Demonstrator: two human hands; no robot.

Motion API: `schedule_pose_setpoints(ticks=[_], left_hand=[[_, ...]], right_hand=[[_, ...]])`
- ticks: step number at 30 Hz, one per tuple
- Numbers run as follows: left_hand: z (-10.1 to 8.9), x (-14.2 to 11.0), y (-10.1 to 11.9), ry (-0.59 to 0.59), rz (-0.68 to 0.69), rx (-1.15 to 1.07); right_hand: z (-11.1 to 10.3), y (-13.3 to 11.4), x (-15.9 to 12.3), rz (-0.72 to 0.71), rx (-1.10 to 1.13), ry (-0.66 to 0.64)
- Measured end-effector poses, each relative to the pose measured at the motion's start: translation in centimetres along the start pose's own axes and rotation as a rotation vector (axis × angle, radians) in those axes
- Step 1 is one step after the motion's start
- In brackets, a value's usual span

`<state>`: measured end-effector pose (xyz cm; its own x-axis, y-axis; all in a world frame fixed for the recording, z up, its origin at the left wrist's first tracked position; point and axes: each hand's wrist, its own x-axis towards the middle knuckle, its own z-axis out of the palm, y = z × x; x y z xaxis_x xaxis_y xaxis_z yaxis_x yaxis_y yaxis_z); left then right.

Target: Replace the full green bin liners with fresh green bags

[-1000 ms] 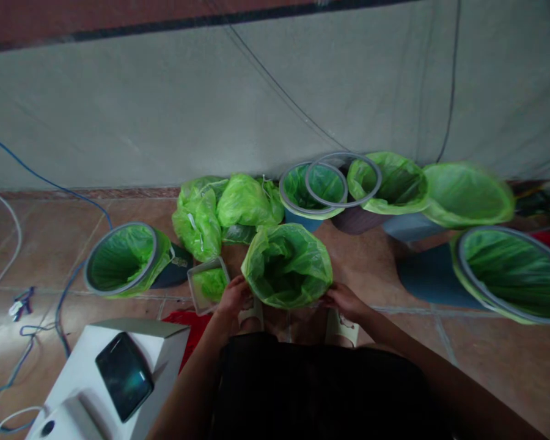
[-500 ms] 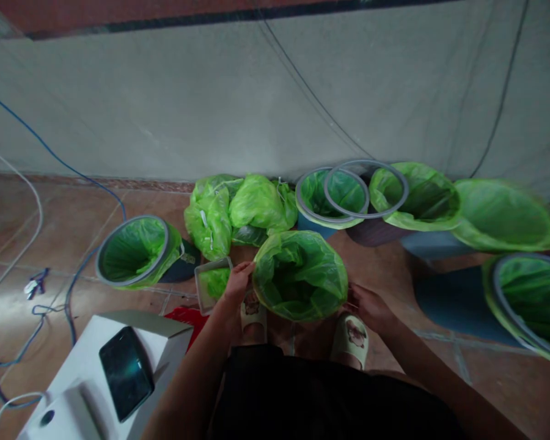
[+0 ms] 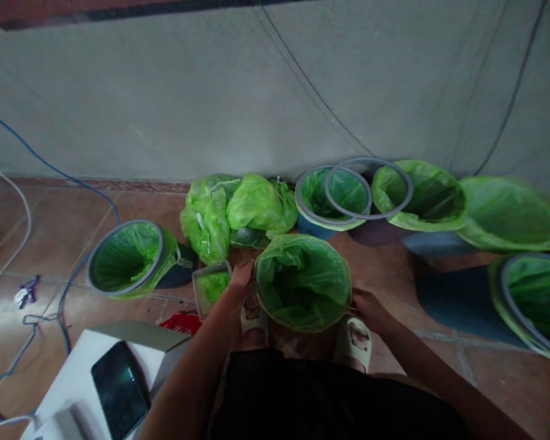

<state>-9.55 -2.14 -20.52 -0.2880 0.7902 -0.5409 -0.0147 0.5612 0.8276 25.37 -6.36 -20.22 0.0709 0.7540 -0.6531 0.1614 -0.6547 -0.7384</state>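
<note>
Between my feet stands a trash bin lined with a green bin liner [image 3: 304, 287], its edge folded over the rim all round. My left hand [image 3: 242, 276] is closed on the liner at the left side of the rim, fingertips partly hidden. On the opposite side my right hand [image 3: 368, 307] grips the liner just below the rim. The bin's body is hidden under the liner. Beside my left hand sits a clear plastic box [image 3: 200, 300] with green liner material inside. No grey ring shows on this bin.
Lined bins stand at right, including a blue bin [image 3: 467, 302] and a purple-brown one [image 3: 378, 233]; a loose grey ring [image 3: 409, 194] overlaps two rims. Another ringed bin [image 3: 178, 275] leans left. Green bags [image 3: 256, 205] rest by the wall. A phone [image 3: 120, 391] lies on a white box [image 3: 68, 373].
The view has shifted slightly. Both hands stay at the sides of the lined bin, with the right hand's fingers now closer against the liner.
</note>
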Motion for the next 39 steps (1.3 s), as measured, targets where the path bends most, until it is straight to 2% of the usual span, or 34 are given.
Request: schedule_pose_setpoints(ticks=[4,6,8,10,13,15,18,22,25,29,31,33,35,37,39], left_hand=[[0.0,1.1,2.6,0.094,0.180,0.232],[1.1,1.8,4.6,0.086,0.281,0.347],[3.1,2.4,6.8,0.046,0.374,0.460],[5.5,2.9,8.7,-0.009,0.445,0.569],[8.7,3.5,10.6,-0.087,0.508,0.714],[10.0,3.7,10.9,-0.143,0.539,0.793],[10.3,3.7,10.4,-0.235,0.579,0.885],[9.0,3.4,9.4,-0.307,0.597,0.976],[8.4,3.1,8.9,-0.280,0.569,1.049],[8.1,2.7,8.8,-0.211,0.528,1.112],[7.7,2.5,8.9,-0.176,0.527,1.112],[7.2,2.3,9.1,-0.131,0.522,1.046],[6.5,2.1,9.2,-0.089,0.497,0.885],[6.0,2.0,9.3,-0.072,0.466,0.705],[6.1,2.1,9.5,-0.075,0.467,0.617]], right_hand=[[-1.1,-2.5,2.3,-0.013,-0.016,0.236],[-1.0,-4.7,3.7,-0.113,-0.033,0.301],[-0.3,-7.3,5.0,-0.328,-0.156,0.341],[0.9,-9.9,6.1,-0.462,-0.291,0.287],[2.7,-12.5,7.6,-0.482,-0.465,0.170],[3.5,-12.9,8.3,-0.492,-0.538,0.092],[4.0,-12.2,8.3,-0.537,-0.578,0.015],[3.9,-10.7,7.4,-0.595,-0.791,-0.054],[3.9,-10.3,6.9,-0.552,-0.913,-0.032],[3.6,-9.9,6.3,-0.441,-0.933,0.036],[3.1,-8.9,5.6,-0.396,-0.923,0.096],[2.4,-6.9,4.3,-0.329,-0.858,0.203],[1.5,-4.5,2.7,-0.258,-0.719,0.287],[0.4,-2.3,1.0,-0.210,-0.560,0.231],[-0.7,-1.5,-0.1,-0.180,-0.479,0.239]])
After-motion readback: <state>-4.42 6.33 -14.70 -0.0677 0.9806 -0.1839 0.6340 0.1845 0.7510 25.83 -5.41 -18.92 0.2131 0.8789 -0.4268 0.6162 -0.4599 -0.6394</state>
